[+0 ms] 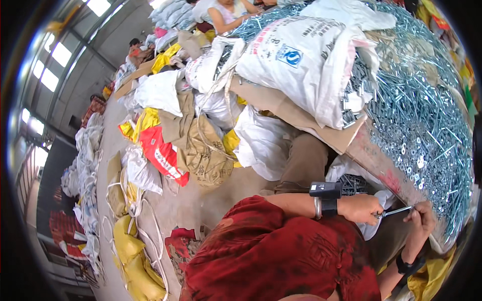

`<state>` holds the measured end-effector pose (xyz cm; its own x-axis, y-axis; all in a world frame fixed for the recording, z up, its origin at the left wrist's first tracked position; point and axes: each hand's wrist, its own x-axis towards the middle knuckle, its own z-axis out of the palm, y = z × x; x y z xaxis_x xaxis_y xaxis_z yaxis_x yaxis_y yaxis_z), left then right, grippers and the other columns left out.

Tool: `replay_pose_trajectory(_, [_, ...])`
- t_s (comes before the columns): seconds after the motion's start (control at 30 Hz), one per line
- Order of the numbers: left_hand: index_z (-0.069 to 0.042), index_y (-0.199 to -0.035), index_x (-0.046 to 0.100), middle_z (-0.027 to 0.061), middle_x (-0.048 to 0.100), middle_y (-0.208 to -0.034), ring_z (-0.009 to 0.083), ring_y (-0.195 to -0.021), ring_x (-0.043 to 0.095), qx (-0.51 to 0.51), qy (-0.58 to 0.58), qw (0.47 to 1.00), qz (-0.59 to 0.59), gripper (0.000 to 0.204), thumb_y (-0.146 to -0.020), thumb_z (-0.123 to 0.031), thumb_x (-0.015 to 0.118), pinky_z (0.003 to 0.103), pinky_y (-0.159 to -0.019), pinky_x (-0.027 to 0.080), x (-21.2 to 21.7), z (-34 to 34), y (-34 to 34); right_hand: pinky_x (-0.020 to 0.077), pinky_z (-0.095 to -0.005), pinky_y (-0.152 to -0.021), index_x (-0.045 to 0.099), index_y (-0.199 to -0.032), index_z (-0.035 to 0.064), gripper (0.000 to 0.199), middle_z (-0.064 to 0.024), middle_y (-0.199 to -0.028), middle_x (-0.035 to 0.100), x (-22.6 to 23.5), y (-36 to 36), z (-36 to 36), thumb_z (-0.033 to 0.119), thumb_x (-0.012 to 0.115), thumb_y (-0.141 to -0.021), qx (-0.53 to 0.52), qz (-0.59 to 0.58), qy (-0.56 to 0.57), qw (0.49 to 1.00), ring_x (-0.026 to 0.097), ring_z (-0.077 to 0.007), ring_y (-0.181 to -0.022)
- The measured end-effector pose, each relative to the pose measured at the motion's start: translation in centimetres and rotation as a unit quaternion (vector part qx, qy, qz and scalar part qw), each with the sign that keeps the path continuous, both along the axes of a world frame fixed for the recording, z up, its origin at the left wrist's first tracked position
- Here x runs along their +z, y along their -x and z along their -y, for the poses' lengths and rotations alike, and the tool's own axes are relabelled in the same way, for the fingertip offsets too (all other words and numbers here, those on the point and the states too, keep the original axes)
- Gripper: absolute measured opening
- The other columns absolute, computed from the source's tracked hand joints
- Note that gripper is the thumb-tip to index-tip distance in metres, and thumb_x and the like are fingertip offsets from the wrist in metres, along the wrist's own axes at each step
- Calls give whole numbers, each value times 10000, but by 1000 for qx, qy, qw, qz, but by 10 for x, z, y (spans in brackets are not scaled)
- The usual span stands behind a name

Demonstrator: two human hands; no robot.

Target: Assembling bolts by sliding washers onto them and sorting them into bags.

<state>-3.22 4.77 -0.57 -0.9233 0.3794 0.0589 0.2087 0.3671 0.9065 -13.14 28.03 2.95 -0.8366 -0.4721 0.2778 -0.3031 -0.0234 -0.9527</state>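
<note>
A long thin silvery bolt [398,211] spans the gap between my two hands, slightly tilted. My left hand [359,208] is closed on its left end, where a small ring-like metal part shows by the fingers. My right hand [423,218] pinches the other end with thumb and fingertips. Just beyond my hands, a heap of loose washers [414,158] lies on the worktable, beside a large pile of long bluish bolts [419,95]. Below the table edge, a white bag [384,198] stands near my left hand, with dark metal rods [351,184] in its opening.
A big white woven sack [301,60] lies on the table, its mouth spilling metal pieces. Cardboard [281,103] sticks out beneath it. The wooden table edge [374,158] runs beside my hands. Sacks and straps cover the floor at left. Another person [228,15] sits across the pile.
</note>
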Motion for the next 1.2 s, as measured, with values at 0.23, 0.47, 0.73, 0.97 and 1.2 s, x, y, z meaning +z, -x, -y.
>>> replay_pose_trajectory(0.23, [-19,-872,608,191,612,-711,399,-736,631,6,61,997,-54,275,-800,-271,690,501,-640,445,10,7,-10,417,-228,-539,587,-919,-8,166,-24,-801,535,15,-8,3,144,654,-924,-6,-71,-81,994,499,-86,-612])
replay_pose_trajectory(0.47, [-35,-885,614,194,579,-652,415,-681,608,87,38,989,-113,227,-814,-236,693,486,-602,441,32,2,-26,381,-214,-468,613,-954,-10,141,-22,-721,543,16,-32,17,122,645,-917,54,34,-6,998,484,-84,-516])
replay_pose_trajectory(0.73, [-58,-924,623,210,579,-669,416,-673,606,136,0,982,-131,208,-841,-237,689,471,-597,446,27,-7,-31,491,-282,-693,644,-1033,-7,231,-61,-975,621,-9,-52,52,173,678,-892,81,37,65,994,589,-133,-784])
replay_pose_trajectory(0.97, [-16,-854,597,212,580,-676,409,-662,598,300,-69,936,-174,202,-851,-199,682,445,-569,447,26,8,-16,359,-428,-1089,594,-1209,-88,638,-214,-1321,577,11,-74,96,497,439,-1007,16,49,96,994,529,-308,-1256])
replay_pose_trajectory(1.2, [2,-847,563,232,523,-684,394,-627,558,252,-98,941,-204,238,-884,-207,671,412,-559,428,36,10,-20,372,-440,-1078,618,-1182,-54,577,-238,-1309,574,20,-65,93,465,425,-1024,21,116,214,970,518,-302,-1269])
